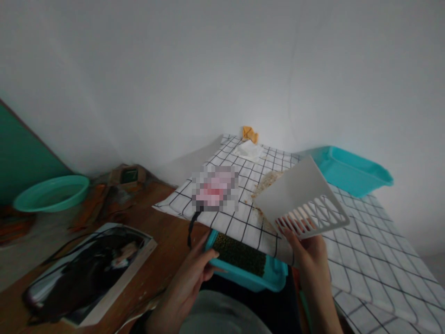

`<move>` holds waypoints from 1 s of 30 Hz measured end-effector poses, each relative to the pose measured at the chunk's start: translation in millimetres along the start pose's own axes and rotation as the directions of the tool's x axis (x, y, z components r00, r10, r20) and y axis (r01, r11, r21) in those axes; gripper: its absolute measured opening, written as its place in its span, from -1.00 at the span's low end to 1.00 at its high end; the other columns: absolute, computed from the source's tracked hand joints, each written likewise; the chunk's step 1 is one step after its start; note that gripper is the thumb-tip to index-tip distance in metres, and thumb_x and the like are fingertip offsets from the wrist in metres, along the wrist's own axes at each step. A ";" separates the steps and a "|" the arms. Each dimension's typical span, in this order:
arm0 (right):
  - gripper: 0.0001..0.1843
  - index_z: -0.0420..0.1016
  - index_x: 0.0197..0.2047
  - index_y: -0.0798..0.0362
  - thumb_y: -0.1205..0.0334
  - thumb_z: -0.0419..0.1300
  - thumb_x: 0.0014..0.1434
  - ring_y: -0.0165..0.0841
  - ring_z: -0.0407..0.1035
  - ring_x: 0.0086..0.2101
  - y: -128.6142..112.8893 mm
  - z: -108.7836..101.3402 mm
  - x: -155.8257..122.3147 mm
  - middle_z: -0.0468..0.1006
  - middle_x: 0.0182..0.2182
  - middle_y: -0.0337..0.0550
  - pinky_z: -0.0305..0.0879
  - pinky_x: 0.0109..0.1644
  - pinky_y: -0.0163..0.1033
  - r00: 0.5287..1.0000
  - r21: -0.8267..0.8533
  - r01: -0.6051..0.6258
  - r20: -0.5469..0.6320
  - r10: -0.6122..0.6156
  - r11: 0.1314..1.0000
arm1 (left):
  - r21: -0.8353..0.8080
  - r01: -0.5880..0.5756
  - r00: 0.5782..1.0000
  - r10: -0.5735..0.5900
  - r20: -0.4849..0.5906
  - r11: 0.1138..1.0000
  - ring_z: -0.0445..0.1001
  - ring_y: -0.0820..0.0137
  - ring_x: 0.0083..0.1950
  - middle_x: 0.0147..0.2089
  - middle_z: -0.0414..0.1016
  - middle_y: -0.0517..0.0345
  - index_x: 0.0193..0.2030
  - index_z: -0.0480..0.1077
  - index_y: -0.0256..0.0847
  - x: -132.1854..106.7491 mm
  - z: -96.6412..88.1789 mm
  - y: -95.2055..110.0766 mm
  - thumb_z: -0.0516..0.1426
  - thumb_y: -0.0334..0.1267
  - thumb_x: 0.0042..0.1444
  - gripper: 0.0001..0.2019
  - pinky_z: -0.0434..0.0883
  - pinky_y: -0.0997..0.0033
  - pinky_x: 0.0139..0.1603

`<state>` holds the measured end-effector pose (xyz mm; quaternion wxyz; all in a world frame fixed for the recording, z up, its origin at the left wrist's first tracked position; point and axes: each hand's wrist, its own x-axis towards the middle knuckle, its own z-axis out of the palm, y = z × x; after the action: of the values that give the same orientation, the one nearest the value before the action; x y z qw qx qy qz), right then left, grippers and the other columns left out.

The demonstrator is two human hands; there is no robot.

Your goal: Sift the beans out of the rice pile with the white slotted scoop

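Observation:
My left hand (193,271) grips the left end of a teal plastic tray (245,279), thumb over its rim. Small dark-green grains (239,254), which look like mung beans, fill the tray. It sits low in front of me, by the near edge of the checked cloth (239,222). In my right hand (309,255) is a white plastic panel (292,185), with slots and a lattice along its near part. My fingers show through the slots. The panel is tilted above the cloth, to the right of the grain tray.
A larger teal basin (354,171) stands at the right rear of the cloth. White tissue (248,150) and an orange cloth (249,133) lie at the back. A pixelated pink item (217,188) with a black strap lies centrally. Leftward are an open box (107,269) and a green basin (52,197).

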<state>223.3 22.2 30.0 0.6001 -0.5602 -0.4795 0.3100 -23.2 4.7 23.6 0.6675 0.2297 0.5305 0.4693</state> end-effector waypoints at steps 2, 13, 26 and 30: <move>-0.66 0.65 -0.12 0.04 0.04 0.43 0.08 -0.05 0.59 -0.04 3.5 -0.8 3.7 0.71 -0.12 0.03 0.46 0.12 0.09 1.000 -0.001 0.003 0.013 -0.003 1.000 | 0.014 -0.005 1.000 0.005 -0.005 1.000 0.33 0.46 -0.43 -0.41 0.44 0.27 -0.23 0.51 -0.09 0.5 -0.5 -0.8 0.29 -0.29 -0.20 -0.71 0.23 0.54 -0.46; -0.63 0.66 -0.09 0.04 0.00 0.40 0.11 -0.04 0.60 -0.04 -6.6 -0.2 -14.0 0.70 -0.06 0.05 0.51 0.04 0.00 0.999 -0.018 -0.024 0.039 0.025 1.000 | 0.005 0.035 0.999 -0.035 -0.017 0.999 0.38 0.46 -0.43 -0.44 0.42 0.31 -0.20 0.47 -0.09 0.1 0.6 0.6 0.28 -0.30 -0.20 -0.67 0.25 0.54 -0.45; -0.66 0.66 -0.10 0.01 0.04 0.43 0.08 -0.07 0.59 -0.03 -28.0 8.6 -26.6 0.71 -0.09 0.00 0.45 0.16 0.05 0.962 0.127 -0.188 0.222 0.157 0.974 | 0.000 0.056 0.997 -0.056 -0.043 0.998 0.45 0.36 -0.30 -0.31 0.53 0.20 -0.24 0.47 -0.08 -9.1 3.1 10.2 0.29 -0.31 -0.19 -0.71 0.40 0.44 -0.27; -0.65 0.63 -0.11 0.01 0.06 0.45 0.06 -0.09 0.63 -0.12 -27.0 7.3 -21.8 0.72 -0.13 -0.01 0.51 0.08 0.04 0.981 0.186 -0.163 0.133 0.139 0.969 | 0.044 0.022 1.000 -0.022 -0.007 0.999 0.41 0.43 -0.35 -0.30 0.54 0.23 -0.19 0.48 -0.08 -4.0 -0.2 4.7 0.27 -0.29 -0.14 -0.71 0.31 0.52 -0.37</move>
<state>204.6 0.3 50.6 0.5975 -0.5139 -0.4373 0.4332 -25.2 3.3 29.2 0.6657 0.2371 0.5453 0.4509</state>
